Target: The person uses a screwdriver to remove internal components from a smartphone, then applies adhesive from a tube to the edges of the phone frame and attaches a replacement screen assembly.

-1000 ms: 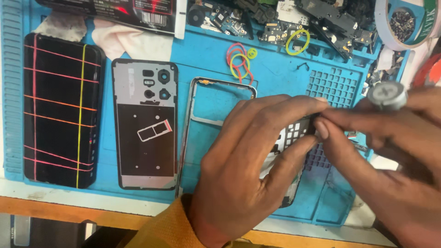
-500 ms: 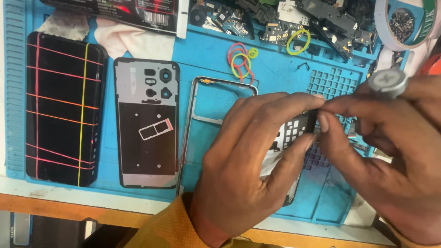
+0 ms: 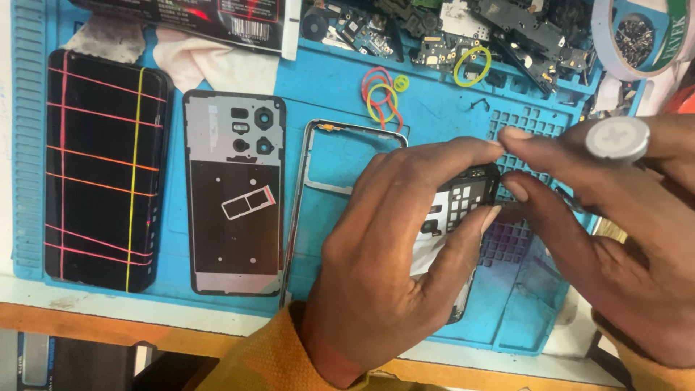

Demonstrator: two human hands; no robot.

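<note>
— Hands first: our left hand (image 3: pixel 394 253) lies spread over the phone chassis (image 3: pixel 463 206) on the blue work mat (image 3: pixel 434 116), thumb and forefinger clamped on its top corner.

— And our right hand (image 3: pixel 615 239) has thumb and forefinger pressed together around a slim tool (image 3: pixel 572 201) whose round silver cap (image 3: pixel 617 139) faces up; the tip, where it meets the chassis edge, is hidden, so we cannot tell what it touches.

— To our mind we should keep the left palm pressing flat so the chassis cannot rock, and hold the tool upright with light pressure.

— Agreed. The loose metal frame (image 3: pixel 318 163) just beside our left hand could snag a sleeve. The back cover (image 3: pixel 235 210) and the banded phone (image 3: pixel 101 170) lie well apart, to the left.
</note>
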